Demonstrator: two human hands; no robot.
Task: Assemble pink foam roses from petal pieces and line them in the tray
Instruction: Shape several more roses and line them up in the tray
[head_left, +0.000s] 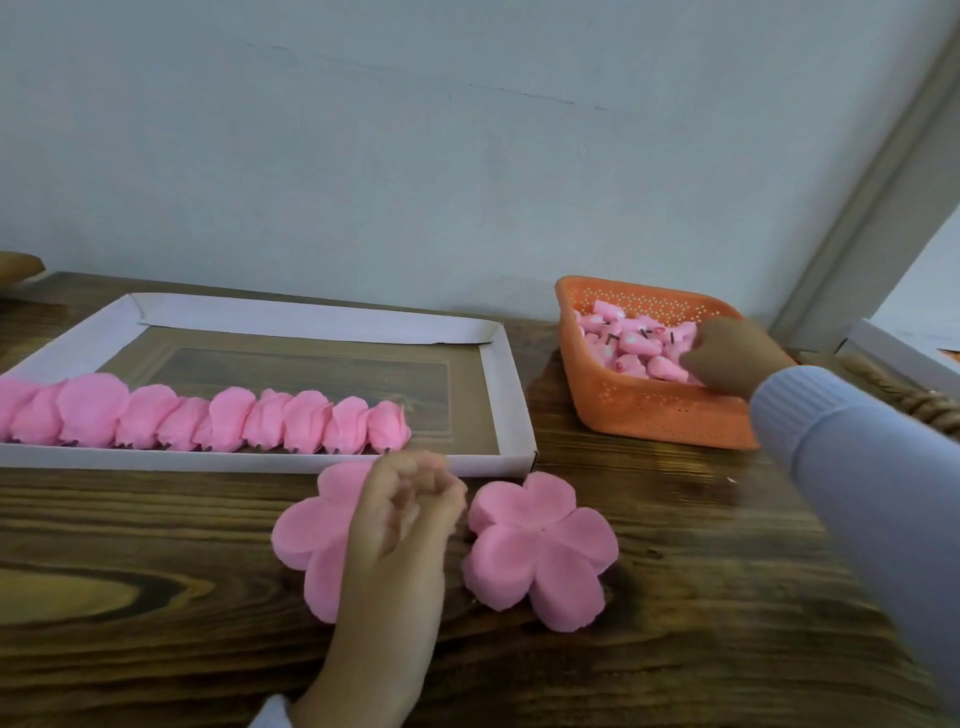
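Note:
Several finished pink foam roses (208, 423) stand in a row along the near side of the white cardboard tray (511, 395). Two stacks of flat pink flower-shaped petal pieces lie in front of the tray: a left stack (306, 535) and a right stack (540, 545). My left hand (400, 525) hovers over the left stack, fingers loosely curled and blurred, holding nothing I can see. My right hand (732, 358) reaches into the orange perforated basket (649, 410) among small pink bud cores (634, 348); its fingertips are hidden, so I cannot tell whether it holds one.
The dark wooden table (156, 597) ends at a pale wall behind. A white box edge (904, 353) and a twisted rope handle (914, 400) sit at the far right, behind my right sleeve.

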